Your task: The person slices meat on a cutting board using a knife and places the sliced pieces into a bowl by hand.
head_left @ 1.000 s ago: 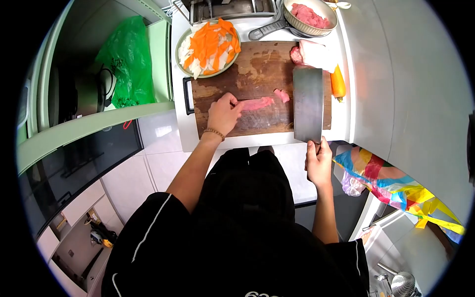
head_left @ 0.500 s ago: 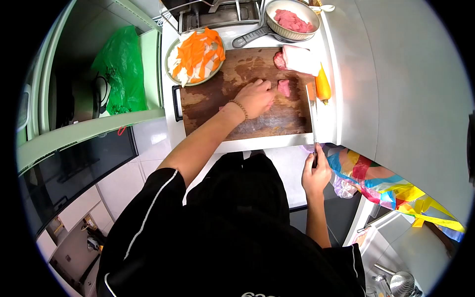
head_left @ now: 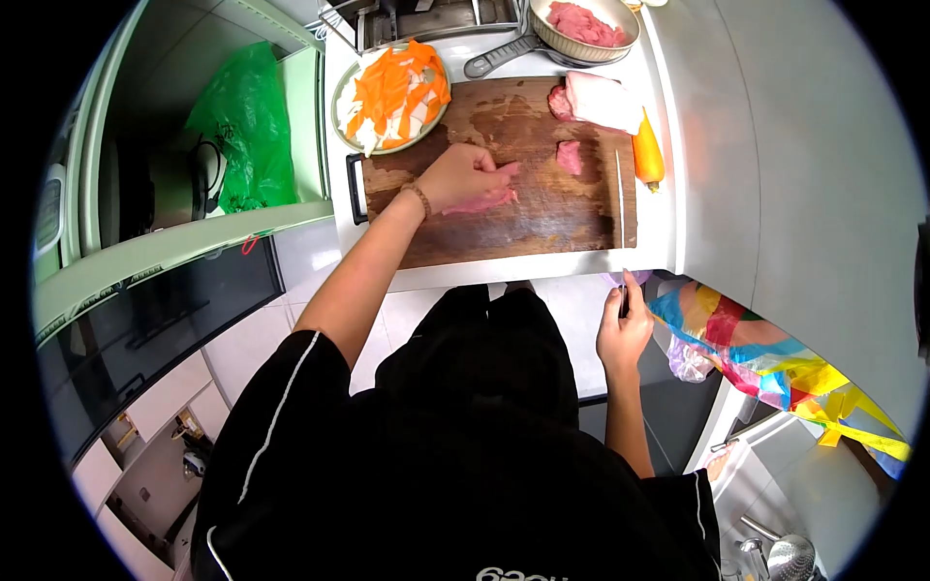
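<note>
My left hand (head_left: pixel 457 178) is over the left half of the wooden cutting board (head_left: pixel 552 228), its fingers closed on slices of raw meat (head_left: pixel 492 201); part of the meat is hidden under the hand. In my right hand (head_left: pixel 623 334), below the board's front right corner, is the handle of a knife (head_left: pixel 621 198), whose blade points away from me over the board's right edge. A small piece of meat (head_left: pixel 569 157) lies alone right of centre. Behind it, a larger chunk of meat (head_left: pixel 601 101) with a pale fatty side rests at the back right corner.
A plate (head_left: pixel 339 121) of sliced orange and white vegetables sits at the board's back left corner. Behind the board, a pan (head_left: pixel 581 56) holds cut meat. One whole carrot (head_left: pixel 647 155) lies right of the board. A green plastic bag (head_left: pixel 254 136) is on the left shelf.
My left hand has moved left across the board, and more meat slices now show beside it. The knife remains in my right hand at the board's right edge. The view has shifted slightly.
</note>
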